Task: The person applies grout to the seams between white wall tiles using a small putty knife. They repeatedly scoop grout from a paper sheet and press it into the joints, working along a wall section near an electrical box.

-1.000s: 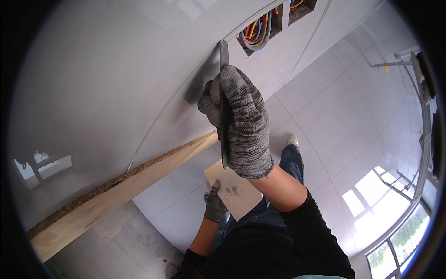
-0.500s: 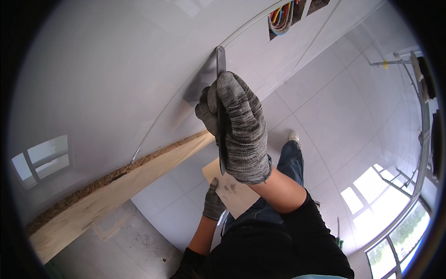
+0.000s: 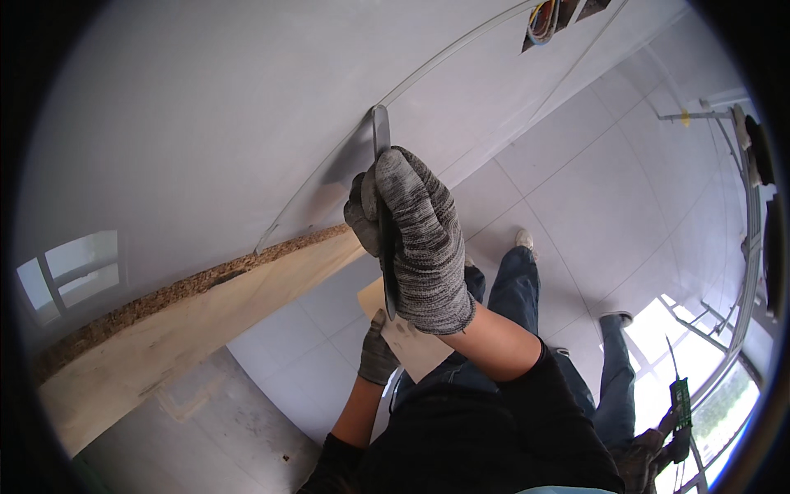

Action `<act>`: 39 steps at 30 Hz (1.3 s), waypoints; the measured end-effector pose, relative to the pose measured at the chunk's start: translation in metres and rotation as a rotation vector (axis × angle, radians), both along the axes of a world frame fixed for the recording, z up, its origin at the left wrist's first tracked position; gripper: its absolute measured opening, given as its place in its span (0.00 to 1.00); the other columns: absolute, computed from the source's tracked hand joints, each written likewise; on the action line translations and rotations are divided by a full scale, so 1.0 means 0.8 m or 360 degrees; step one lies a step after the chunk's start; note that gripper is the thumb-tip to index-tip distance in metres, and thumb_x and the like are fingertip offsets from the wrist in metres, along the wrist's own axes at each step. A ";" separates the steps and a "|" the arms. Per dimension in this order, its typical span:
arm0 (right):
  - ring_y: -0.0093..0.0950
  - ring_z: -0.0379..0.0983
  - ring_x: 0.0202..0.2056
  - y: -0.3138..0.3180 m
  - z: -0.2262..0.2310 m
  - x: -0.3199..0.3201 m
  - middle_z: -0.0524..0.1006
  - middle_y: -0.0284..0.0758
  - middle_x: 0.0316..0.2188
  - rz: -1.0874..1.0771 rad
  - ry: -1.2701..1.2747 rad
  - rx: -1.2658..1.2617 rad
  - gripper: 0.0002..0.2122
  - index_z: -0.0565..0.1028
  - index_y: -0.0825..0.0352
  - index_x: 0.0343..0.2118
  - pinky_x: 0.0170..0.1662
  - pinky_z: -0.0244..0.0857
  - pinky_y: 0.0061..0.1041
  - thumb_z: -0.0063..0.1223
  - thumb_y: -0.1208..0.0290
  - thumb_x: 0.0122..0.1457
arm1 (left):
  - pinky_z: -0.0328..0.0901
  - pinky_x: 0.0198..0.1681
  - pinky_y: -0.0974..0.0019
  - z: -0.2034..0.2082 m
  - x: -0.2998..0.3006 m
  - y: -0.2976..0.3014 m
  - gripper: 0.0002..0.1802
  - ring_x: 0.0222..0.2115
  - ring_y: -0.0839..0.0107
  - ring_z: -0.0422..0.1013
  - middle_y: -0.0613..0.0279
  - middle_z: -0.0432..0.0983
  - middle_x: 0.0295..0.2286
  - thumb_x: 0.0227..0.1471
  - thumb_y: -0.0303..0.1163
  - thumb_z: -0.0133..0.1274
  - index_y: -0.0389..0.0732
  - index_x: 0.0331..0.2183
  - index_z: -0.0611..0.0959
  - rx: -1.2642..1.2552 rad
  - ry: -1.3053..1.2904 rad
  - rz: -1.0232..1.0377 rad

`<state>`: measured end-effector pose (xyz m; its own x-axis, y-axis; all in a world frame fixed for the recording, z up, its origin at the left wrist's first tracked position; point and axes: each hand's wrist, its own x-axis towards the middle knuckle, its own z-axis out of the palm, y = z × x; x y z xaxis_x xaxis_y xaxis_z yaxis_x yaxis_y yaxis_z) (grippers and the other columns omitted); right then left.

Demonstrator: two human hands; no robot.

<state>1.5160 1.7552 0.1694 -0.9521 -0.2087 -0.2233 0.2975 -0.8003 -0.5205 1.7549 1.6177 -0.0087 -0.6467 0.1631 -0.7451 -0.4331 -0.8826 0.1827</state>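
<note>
My right hand (image 3: pixel 424 247), in a grey knit glove, is closed around a long flat metal scraper (image 3: pixel 381 128) seen nearly edge-on. The scraper's far tip meets the thin seam (image 3: pixel 329 158) that runs across the glossy pale wall, and its near end sticks out below my palm. Lower down, my gloved left hand (image 3: pixel 377 358) pinches the edge of a tan sheet (image 3: pixel 421 352) with grey smudges. The sheet's material is unclear. Its upper part lies beneath the scraper's end and my right wrist.
A raw-edged wooden board (image 3: pixel 197 309) juts from the wall at lower left. Wires (image 3: pixel 543 20) hang in a wall cutout above. At right, another person's leg (image 3: pixel 615 379) and hand with a green tool (image 3: pixel 681 403) show near a metal frame (image 3: pixel 753 214).
My right hand and the scraper have shifted slightly down and left in the picture, as the view moved. Another person's leg and hand with a green tool have come in at lower right.
</note>
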 end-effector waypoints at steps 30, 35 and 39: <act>0.16 0.56 0.16 -0.076 -0.018 0.073 0.63 0.27 0.16 0.0386 -0.0063 -0.0017 0.14 0.67 0.63 0.23 0.19 0.48 0.17 0.48 0.60 0.62 | 0.56 0.59 0.60 -0.071 0.072 -0.039 0.28 0.57 0.62 0.57 0.56 0.56 0.59 0.64 0.41 0.33 0.42 0.61 0.52 -0.0453 0.0779 -0.0152; 0.16 0.56 0.17 -0.080 -0.013 0.079 0.63 0.27 0.16 0.0434 -0.0067 0.0031 0.14 0.67 0.63 0.23 0.19 0.49 0.17 0.48 0.60 0.62 | 0.56 0.59 0.61 -0.085 0.083 -0.041 0.28 0.57 0.63 0.57 0.55 0.56 0.59 0.64 0.42 0.34 0.41 0.61 0.54 -0.0772 0.0302 -0.0230; 0.16 0.55 0.17 -0.076 -0.009 0.079 0.63 0.26 0.15 0.0495 -0.0060 -0.0093 0.15 0.67 0.63 0.22 0.21 0.50 0.16 0.48 0.60 0.62 | 0.56 0.59 0.57 -0.074 0.076 -0.039 0.29 0.58 0.60 0.57 0.54 0.57 0.58 0.63 0.44 0.38 0.41 0.60 0.58 -0.0265 0.0258 0.0031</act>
<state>1.5791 1.6947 0.1622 -0.8320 -0.5019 -0.2363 0.5507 -0.6963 -0.4602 1.8157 1.5868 -0.0678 -0.7619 0.0327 -0.6468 -0.3694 -0.8423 0.3926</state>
